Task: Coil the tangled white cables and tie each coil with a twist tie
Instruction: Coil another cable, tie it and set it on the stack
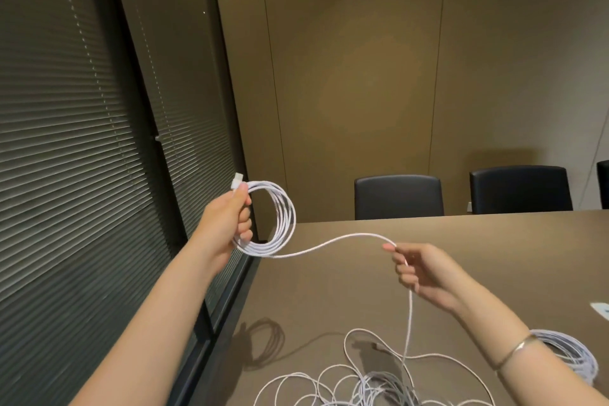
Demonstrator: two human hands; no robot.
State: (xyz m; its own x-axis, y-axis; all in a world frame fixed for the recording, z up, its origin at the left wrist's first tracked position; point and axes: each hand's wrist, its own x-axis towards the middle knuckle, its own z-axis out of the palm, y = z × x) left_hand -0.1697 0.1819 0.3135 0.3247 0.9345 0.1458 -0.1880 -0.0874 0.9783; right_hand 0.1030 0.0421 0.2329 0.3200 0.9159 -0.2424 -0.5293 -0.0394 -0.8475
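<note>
1. White cable [333, 242]: partly wound into a coil [275, 217], held up in the air past the table's left edge, in front of the window blinds [66, 142].
2. Left hand [227, 224] is clenched around the coil's left side; the white connector [236, 182] sticks up above the thumb.
3. A free strand runs from the coil bottom rightwards to the right hand [425, 272], which pinches it between fingertips above the table [494, 241].
4. From there the cable drops to a loose tangle [369, 382] on the table at the near edge.
5. Another wound coil [573, 356] lies on the table behind the right wrist, which wears a bracelet [517, 351].
6. Two black chairs [398, 196] at the far side.
</note>
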